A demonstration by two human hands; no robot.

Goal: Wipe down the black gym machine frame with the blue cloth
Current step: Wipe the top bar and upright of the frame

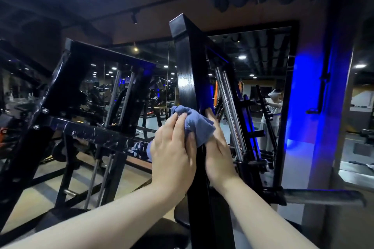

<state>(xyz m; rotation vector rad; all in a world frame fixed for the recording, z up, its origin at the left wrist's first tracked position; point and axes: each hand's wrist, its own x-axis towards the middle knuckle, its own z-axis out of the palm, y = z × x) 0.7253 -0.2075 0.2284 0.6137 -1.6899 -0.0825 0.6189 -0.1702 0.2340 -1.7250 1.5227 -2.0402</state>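
A glossy black upright post [188,70] of the gym machine frame rises in the middle of the head view. The blue cloth [197,125] is wrapped around it at mid height. My left hand [172,153] grips the cloth from the post's left side, fingers curled into the fabric. My right hand [217,147] lies along the post's right side with straight fingers, partly under the cloth's edge. Below the hands the post runs on down to the frame's bottom edge.
A second black frame section [97,95] with bolts and chrome rods stands to the left. Chrome guide rods [228,111] slant just right of the post. A wall mirror [263,79] behind reflects a person. A grey padded bar [323,197] juts out at lower right.
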